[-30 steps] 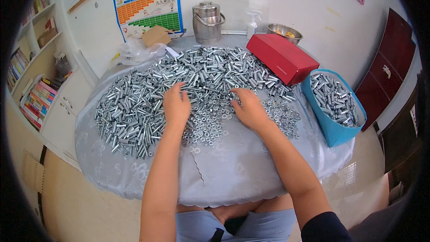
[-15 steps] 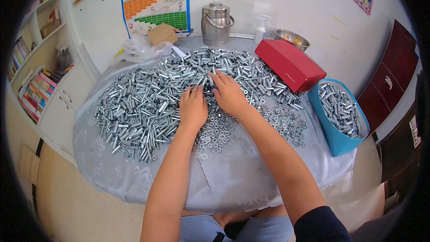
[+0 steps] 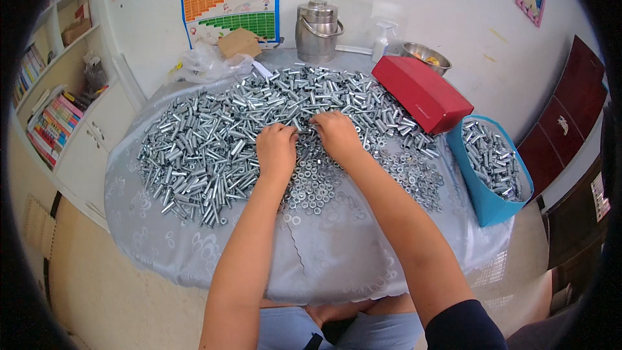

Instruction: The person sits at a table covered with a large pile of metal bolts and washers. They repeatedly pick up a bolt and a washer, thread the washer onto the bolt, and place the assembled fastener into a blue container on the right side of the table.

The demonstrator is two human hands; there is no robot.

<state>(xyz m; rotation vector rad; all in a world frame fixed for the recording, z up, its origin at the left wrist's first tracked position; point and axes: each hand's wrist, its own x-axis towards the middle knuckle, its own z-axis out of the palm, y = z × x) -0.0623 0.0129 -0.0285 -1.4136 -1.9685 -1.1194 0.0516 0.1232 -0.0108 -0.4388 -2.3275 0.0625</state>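
L hand (image 3: 276, 149) & R hand (image 3: 340, 137) bare, ditto L arm (image 3: 241, 256) as far as it shows. R arm (image 3: 414, 246) bare up to short sleeve (image 3: 465, 327), v. dk. navy/blk., plain, near right. Shorts (image 3: 382, 334) lt. blue-grey, plain, near ctr., w/ narrow blk. strip (image 3: 315, 341) on front, material unclear. Thighs (image 3: 387, 306) bare past hem.

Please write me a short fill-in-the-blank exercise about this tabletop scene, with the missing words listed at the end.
1. Many small metal pieces near the metal tubes have a round ____ in the middle.
2. The long box next to the blue bin is ____ in colour.
3. The blue bin is at the ____ side of the cloth-covered table.
4. The lidded metal canister stands to the ____ of the long box.

Missing words: hole; red; right; left.
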